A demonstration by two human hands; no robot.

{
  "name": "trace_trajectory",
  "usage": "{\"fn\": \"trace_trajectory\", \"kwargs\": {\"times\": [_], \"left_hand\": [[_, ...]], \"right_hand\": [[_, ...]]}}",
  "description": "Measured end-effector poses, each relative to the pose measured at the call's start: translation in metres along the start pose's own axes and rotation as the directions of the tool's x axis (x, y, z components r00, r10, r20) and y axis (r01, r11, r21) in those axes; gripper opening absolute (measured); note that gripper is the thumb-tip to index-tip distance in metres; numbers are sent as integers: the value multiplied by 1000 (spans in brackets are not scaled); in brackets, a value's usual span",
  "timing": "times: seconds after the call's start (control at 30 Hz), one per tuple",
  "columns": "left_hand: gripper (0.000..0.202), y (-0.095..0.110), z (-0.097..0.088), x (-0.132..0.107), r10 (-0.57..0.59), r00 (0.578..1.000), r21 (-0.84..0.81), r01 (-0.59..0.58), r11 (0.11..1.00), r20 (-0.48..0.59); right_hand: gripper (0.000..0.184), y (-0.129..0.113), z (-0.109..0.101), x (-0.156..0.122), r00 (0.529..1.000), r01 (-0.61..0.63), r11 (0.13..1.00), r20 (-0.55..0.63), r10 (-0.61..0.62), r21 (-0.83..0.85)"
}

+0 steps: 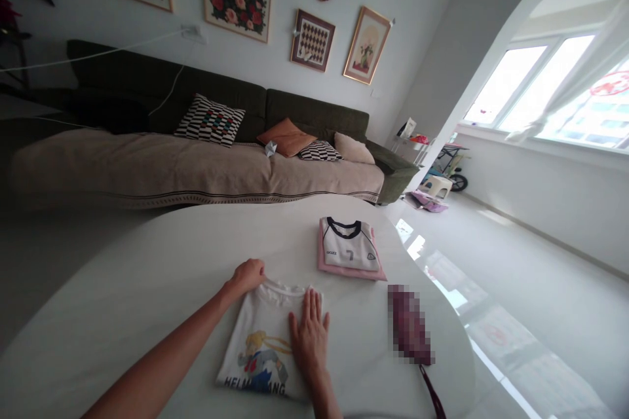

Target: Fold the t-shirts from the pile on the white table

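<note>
A folded white T-shirt point(260, 347) with a cartoon print lies on the white table point(147, 262) in front of me. My left hand point(248, 275) is closed on the shirt's collar edge at its top left. My right hand point(309, 334) lies flat and open on the shirt's right side, fingers pointing away from me. Beyond them sits a small stack: a folded white jersey with black collar point(350, 245) on top of a folded pink garment point(351, 272).
A blurred dark red object point(409, 327) with a strap lies at the table's right edge. A dark sofa point(196, 144) with a beige cover and cushions stands behind the table. Glossy floor and bright windows point(540, 91) are to the right.
</note>
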State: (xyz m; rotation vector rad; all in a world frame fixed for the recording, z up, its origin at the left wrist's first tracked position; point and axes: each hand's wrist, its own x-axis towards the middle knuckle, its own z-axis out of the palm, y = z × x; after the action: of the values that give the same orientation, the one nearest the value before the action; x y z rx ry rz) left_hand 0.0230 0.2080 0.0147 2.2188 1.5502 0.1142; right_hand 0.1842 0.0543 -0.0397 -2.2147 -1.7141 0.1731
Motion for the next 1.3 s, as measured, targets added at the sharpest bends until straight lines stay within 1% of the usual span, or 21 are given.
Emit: {"fn": "trace_trajectory", "kwargs": {"times": [0.13,0.27,0.33,0.4,0.47,0.53,0.6,0.67,0.73,0.8,0.83,0.87,0.93,1.0,1.07,1.1,1.13,1.2,1.23,1.27,1.3], "left_hand": [[24,1,-5,12,-23,1000,-42,23,999,-18],[24,8,-5,-1,-63,976,-73,48,996,-211],[34,12,7,-20,-43,946,-76,19,997,-321],[42,14,28,-43,17,924,-57,-42,997,-382],[52,12,53,-60,90,924,-8,-100,995,-371],[59,7,73,-68,119,940,50,-109,993,-320],[61,2,85,-69,118,950,83,-98,992,-290],[60,-6,89,-67,122,943,68,-106,992,-310],[58,-16,92,-71,109,908,14,-113,994,-404],[56,-29,100,-83,45,848,-69,-96,993,-529],[54,-35,105,-91,0,822,-120,-84,989,-570],[52,-39,110,-98,-43,817,-178,-74,981,-576],[45,-41,116,-112,-138,846,-313,-36,949,-515],[42,-33,111,-119,-246,888,-464,41,885,-390],[40,-18,94,-121,-330,925,-648,136,750,-187],[39,-9,83,-121,-330,943,-748,185,637,-48],[39,-1,72,-120,-291,952,-835,238,496,99],[39,14,54,-118,-127,933,-911,356,210,336],[41,20,47,-115,-41,917,-910,399,115,397],[44,27,41,-111,24,906,-905,421,63,423],[48,34,36,-105,60,904,-906,421,48,423]], "right_hand": [[61,1,-1,0,1000,-6,999,-12,7,42],[61,3,0,-1,1000,1,996,-22,1,88],[61,5,1,-1,999,5,995,-33,-2,101],[62,6,3,-1,999,13,993,-42,-9,113],[63,6,4,0,999,15,992,-39,-10,123],[65,5,3,3,1000,9,991,-19,-6,132],[65,4,-2,5,1000,8,990,17,-10,142],[63,5,-9,5,999,14,989,32,-19,145],[61,8,-15,-1,1000,-7,992,-29,11,129],[57,13,-16,-12,989,-78,991,-120,91,110],[55,15,-14,-19,979,-124,987,-146,139,106],[51,16,-12,-25,971,-170,980,-151,185,107],[46,16,-8,-35,958,-245,961,-121,260,130],[42,13,-8,-38,948,-296,930,-50,313,217],[34,12,-14,-34,944,-323,875,51,327,360],[28,13,-17,-31,944,-325,847,94,316,420],[24,15,-21,-27,946,-323,827,118,303,461],[25,24,-28,-19,953,-297,805,106,284,514],[29,30,-33,-14,957,-277,794,83,278,541],[34,37,-38,-9,962,-250,778,57,267,577],[37,45,-46,-2,967,-214,761,25,253,612]]}}
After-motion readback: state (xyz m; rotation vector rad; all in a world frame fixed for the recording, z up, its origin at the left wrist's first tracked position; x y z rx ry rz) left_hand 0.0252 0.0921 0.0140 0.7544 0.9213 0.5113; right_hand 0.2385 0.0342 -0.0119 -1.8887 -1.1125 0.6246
